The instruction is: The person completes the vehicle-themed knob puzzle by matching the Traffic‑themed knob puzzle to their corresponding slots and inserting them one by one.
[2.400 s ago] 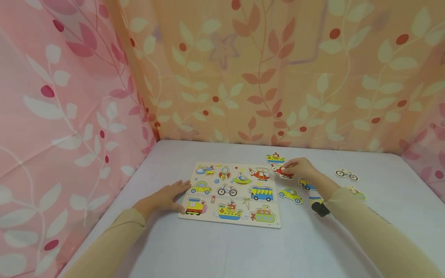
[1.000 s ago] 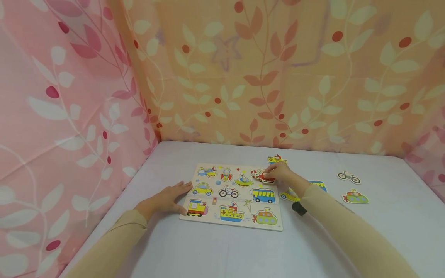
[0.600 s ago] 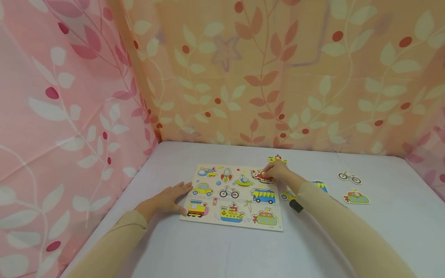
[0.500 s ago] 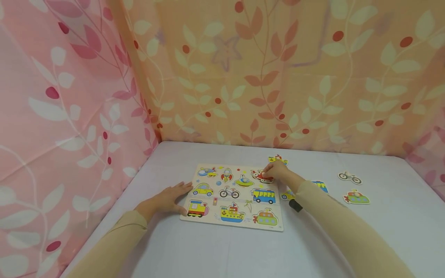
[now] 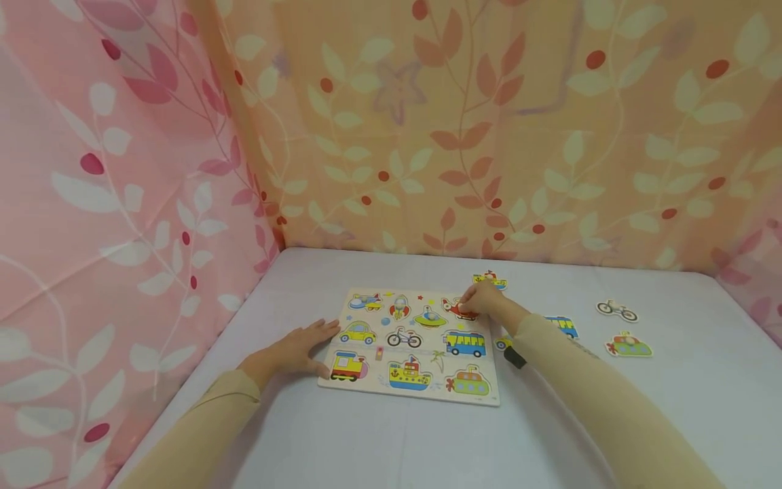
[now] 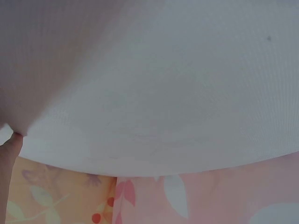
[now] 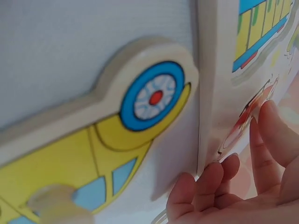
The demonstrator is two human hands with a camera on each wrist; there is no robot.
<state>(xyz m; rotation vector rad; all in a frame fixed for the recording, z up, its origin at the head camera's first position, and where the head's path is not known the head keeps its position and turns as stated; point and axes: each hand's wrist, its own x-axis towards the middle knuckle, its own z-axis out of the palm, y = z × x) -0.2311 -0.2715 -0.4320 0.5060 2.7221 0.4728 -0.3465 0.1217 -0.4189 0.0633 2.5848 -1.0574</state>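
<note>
A flat wooden puzzle board point(image 5: 374, 386) printed with vehicles lies on the white table. My left hand point(image 5: 294, 350) rests at its left edge with fingers spread; in the left wrist view only a finger point(image 6: 11, 148) shows. At the board's upper right corner, my right hand point(image 5: 489, 302) pinches the red helicopter puzzle piece point(image 5: 451, 307) over the helicopter's outline. The right wrist view shows thumb and index finger meeting on the helicopter piece point(image 7: 245, 122), its knob hidden by them. Knobbed plane point(image 5: 364, 302), rocket point(image 5: 400, 308) and flying saucer point(image 5: 430, 317) pieces sit in the board.
Right of the board lie a ship piece point(image 5: 491, 279), a bus piece point(image 5: 563, 327), a bicycle piece point(image 5: 617, 310) and a submarine piece point(image 5: 630, 345). A yellow car piece point(image 7: 56, 144) lies beside the board's edge, mostly under the right arm. Patterned curtains point(image 5: 391, 136) stand behind.
My right hand has carried the helicopter piece leftward from the table onto the board's upper right corner. Lately the piece has shifted slightly and lines up more closely with its outline. My left hand stays put.
</note>
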